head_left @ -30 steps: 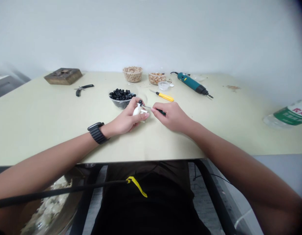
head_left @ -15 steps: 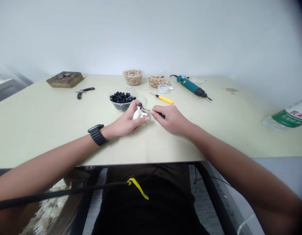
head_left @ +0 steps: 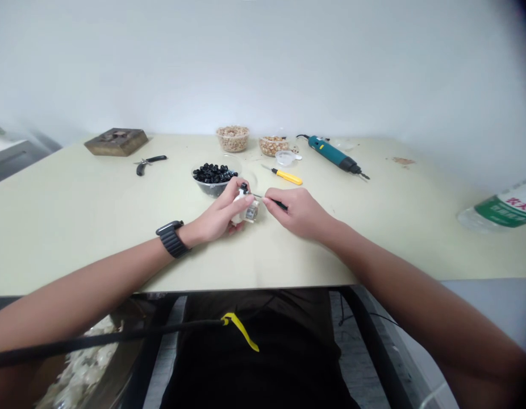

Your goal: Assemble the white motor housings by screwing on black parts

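Note:
My left hand [head_left: 215, 219] is closed around a small white plastic part [head_left: 239, 216], whose lower end shows a clear or metallic section. A small black piece [head_left: 245, 187] sits at the top of that part, beside my left fingertips. My right hand [head_left: 297, 210] grips a thin-shafted screwdriver [head_left: 280, 205] with a dark handle. Its shaft points left and reaches the black piece; the exact contact is too small to make out. Just behind my left hand stands a clear bowl [head_left: 212, 191] of black plastic pieces.
Farther back are two tubs of small brass-coloured parts [head_left: 233, 139] [head_left: 273, 146], a small clear cup [head_left: 285, 158], a yellow-handled screwdriver [head_left: 288, 177] and a green electric screwdriver [head_left: 333, 153]. Pliers [head_left: 149, 162] and a block [head_left: 117, 142] lie left, a bottle [head_left: 501, 209] right.
The white part has been turned in my left hand, so its clear or metallic section now shows. My left thumb has shifted up across it. The screwdriver stays close to the black piece.

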{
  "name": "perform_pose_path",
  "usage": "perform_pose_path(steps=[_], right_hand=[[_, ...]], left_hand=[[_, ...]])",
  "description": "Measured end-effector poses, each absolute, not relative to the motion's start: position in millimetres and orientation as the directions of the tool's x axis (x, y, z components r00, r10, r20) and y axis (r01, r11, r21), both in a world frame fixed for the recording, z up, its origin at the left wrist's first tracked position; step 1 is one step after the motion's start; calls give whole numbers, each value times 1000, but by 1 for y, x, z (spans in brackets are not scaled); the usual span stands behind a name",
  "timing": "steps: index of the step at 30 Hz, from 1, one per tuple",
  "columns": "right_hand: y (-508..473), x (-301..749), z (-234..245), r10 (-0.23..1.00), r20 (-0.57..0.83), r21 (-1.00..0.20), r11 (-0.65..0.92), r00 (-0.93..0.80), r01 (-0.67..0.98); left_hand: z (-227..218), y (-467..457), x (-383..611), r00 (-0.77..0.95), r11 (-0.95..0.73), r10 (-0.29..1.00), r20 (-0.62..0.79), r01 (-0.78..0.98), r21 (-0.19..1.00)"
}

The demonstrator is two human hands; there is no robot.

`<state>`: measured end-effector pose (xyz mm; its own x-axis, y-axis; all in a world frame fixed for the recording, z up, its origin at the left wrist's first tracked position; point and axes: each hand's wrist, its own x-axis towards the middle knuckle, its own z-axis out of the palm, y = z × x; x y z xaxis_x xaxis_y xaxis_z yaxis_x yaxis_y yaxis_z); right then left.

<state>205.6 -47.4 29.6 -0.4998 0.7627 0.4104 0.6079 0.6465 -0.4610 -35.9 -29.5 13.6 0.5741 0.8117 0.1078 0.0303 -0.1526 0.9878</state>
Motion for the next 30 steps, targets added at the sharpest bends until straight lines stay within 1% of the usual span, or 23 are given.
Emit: perform_pose_path(steps=[3, 5, 14, 20, 24, 26, 30], right_hand=[[-48, 204, 31, 759, 422, -451, 650, -496, 612], [-48, 204, 31, 757, 429, -440, 652, -493, 618], [-48, 204, 30, 767, 414, -420, 639, -491, 644], [-50, 202, 31, 784, 397, -459, 620, -478, 636], [-51, 201, 30, 784, 391, -471, 620, -482, 627], [-52, 200, 31, 776, 397, -465, 630, -490, 621], [-53, 200, 32, 771, 395, -462, 637, -500, 617]], left_hand=[[11, -29, -31, 529, -164, 829, 179, -76, 984], [11, -29, -29, 506, -169, 841, 190, -88, 982], [12, -31, -28, 513, -207, 837, 191, -27, 978], [9, -35, -28, 468, -290, 854, 227, 66, 955], [8, -36, -28, 450, -242, 872, 193, 53, 969], [8, -36, -29, 473, -240, 861, 187, 53, 969], [8, -33, -33, 518, -345, 820, 243, 108, 933]])
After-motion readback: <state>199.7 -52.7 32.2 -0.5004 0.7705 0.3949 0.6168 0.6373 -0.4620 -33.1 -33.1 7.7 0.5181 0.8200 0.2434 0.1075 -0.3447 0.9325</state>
